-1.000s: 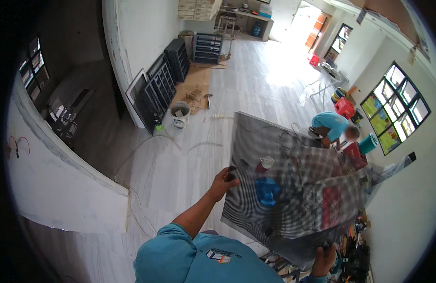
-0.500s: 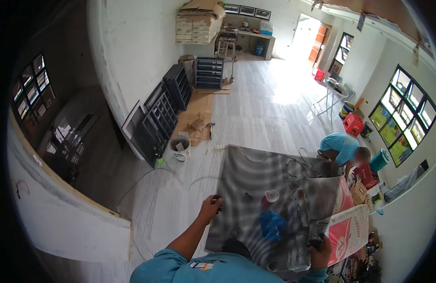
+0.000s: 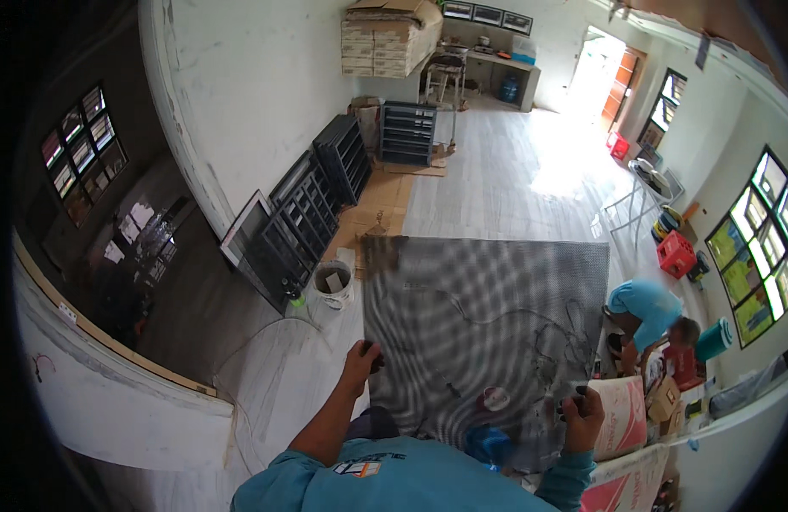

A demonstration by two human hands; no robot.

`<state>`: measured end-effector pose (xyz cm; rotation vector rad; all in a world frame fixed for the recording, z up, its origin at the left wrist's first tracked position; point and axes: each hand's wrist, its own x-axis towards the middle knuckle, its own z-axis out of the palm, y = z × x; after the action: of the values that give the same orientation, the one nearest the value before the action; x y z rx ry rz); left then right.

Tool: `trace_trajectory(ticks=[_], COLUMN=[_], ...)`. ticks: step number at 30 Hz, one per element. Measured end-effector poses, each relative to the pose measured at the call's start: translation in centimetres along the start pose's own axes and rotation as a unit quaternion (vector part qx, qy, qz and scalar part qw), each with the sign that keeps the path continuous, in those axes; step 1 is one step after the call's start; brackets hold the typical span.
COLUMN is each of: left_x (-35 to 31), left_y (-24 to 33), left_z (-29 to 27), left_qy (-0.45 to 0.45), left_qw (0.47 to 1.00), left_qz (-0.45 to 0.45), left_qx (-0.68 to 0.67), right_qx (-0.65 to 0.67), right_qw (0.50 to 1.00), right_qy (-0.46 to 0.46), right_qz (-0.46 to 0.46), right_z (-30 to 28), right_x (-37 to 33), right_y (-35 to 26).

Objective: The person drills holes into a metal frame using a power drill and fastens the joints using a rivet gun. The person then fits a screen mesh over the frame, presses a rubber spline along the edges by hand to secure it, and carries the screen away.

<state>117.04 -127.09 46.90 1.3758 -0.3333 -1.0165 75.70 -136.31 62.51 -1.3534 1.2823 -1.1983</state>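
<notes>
I hold a large dark see-through mesh screen [image 3: 488,273] in front of me by its two side edges. My left hand [image 3: 360,365] is closed on its left edge. Around the right edge, lower down, are the fingers of my right hand [image 3: 583,416]. Through the mesh show a round white container [image 3: 494,398], a blue plastic bag [image 3: 488,444] and a dark cord [image 3: 573,328] on the floor. Red and white sacks [image 3: 620,414] lie beside my right hand.
To the right a co-worker in a blue shirt [image 3: 645,307] bends over boxes near a red crate [image 3: 676,254]. Left of the screen stand a white bucket [image 3: 333,286] and dark grille panels [image 3: 296,209] against the wall. A folding table [image 3: 645,192] stands farther back.
The mesh screen has come up and its far edge now reaches farther over the floor. My right hand has risen with it. The view has swung a little left.
</notes>
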Motion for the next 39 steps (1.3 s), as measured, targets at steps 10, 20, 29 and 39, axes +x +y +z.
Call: trace_trajectory(ticks=[10,20,29,39], left_x=[20.7,43.3,57.4,71.8], left_y=[7.5,16.9,18.4,27.8], left_z=[3.3,17.4,34.7,52.5], left_qy=[-0.064,-0.3,-0.44,-0.388], left_qw=[0.994,0.953,0.891,0.921], left_qz=[0.006,-0.042,0.003,0.036], left_qx=[-0.088,0.01,0.115,0.004], right_qx=[-0.031,-0.039,0.011,0.052], right_qw=[0.998,0.987,0.946,0.969], right_qy=[0.009,0.155,0.324,0.233], right_qz=[-0.059,0.032,-0.018,-0.069], right_z=[12.8,15.9,15.1,7.8], right_x=[18.3,28.7,40.0,70.8], right_y=[-2.0,-3.1,4.7,11.9])
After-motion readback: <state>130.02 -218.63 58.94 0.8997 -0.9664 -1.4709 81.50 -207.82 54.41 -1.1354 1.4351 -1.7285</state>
